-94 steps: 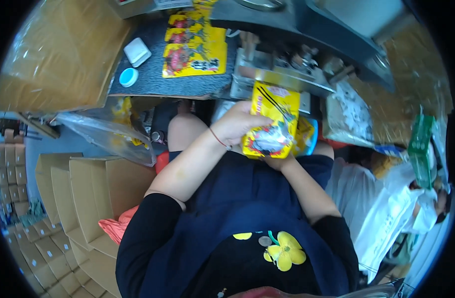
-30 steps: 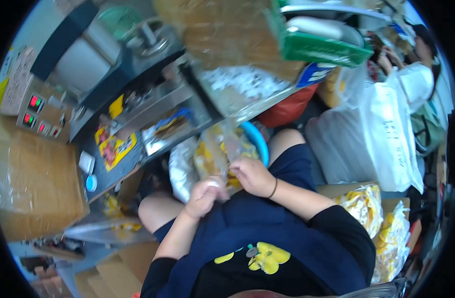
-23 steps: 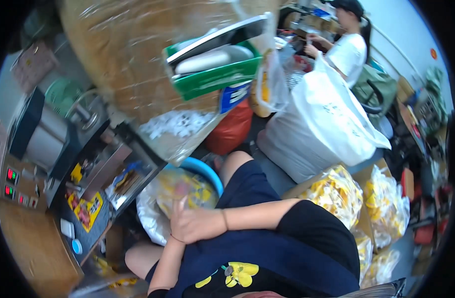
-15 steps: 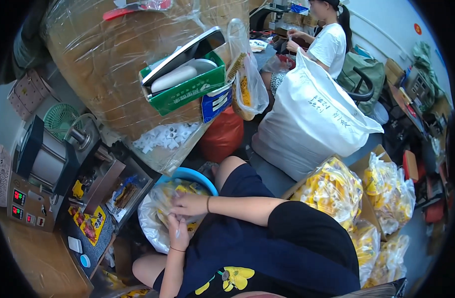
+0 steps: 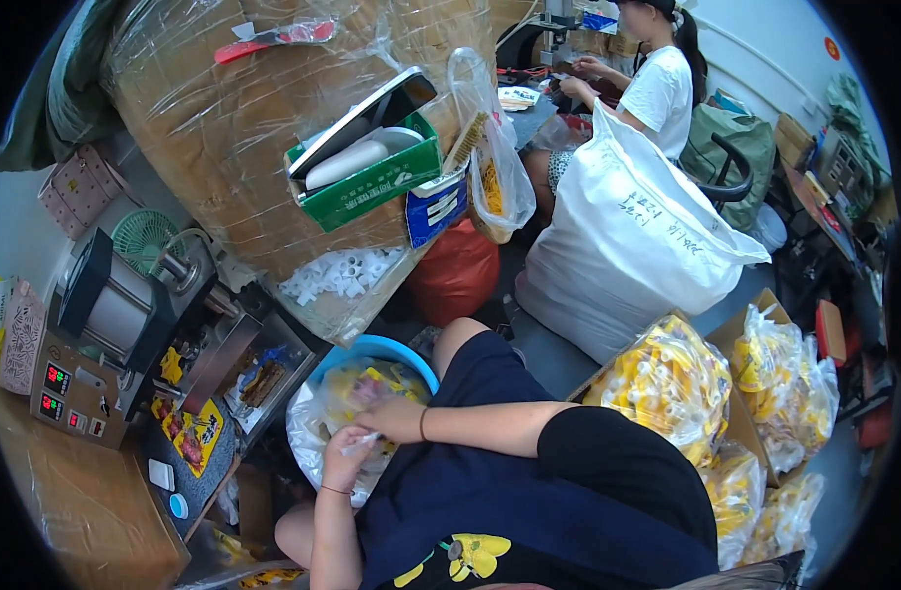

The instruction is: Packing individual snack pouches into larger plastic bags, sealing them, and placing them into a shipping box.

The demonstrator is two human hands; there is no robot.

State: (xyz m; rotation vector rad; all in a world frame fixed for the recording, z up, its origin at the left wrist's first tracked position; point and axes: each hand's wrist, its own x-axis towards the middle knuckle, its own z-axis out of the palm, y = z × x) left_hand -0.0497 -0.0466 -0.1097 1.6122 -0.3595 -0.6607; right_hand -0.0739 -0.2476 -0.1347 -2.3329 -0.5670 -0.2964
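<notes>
Though well apart from the hands, largest thing: bulging white woven sack (image 5: 628, 246), standing on the floor at upper right, beside another person in a white shirt.
Film-wrapped stack: cardboard cartons under clear plastic wrap (image 5: 264, 128), upper left, carrying a green cardboard box (image 5: 372, 177).
Side stock: clear plastic bags of yellow packets (image 5: 667, 383), piled at the right knee.
Machine: grey metal sealing machine (image 5: 126, 315) on the brown counter (image 5: 67, 501), at left.
Basin: round blue plastic basin (image 5: 372, 347), on the floor between the knees.
Thing in hand: clear plastic bag of yellow snack packets (image 5: 318, 423), sitting in the basin, mouth upward.
Right hand (image 5: 387, 418): reached across into the bag's mouth; grip blurred, so cannot tell whether spread or closed.
Left hand (image 5: 347, 462): just below, at the bag's near edge; grip pressed together, seemingly pinching clear film.
Step, as judged: digging into the bag for packets, with its mouth held steady.
Next move calls for: a firm hold on a packet and a clean lift past the loose film, without dragging the bag off the basin.
</notes>
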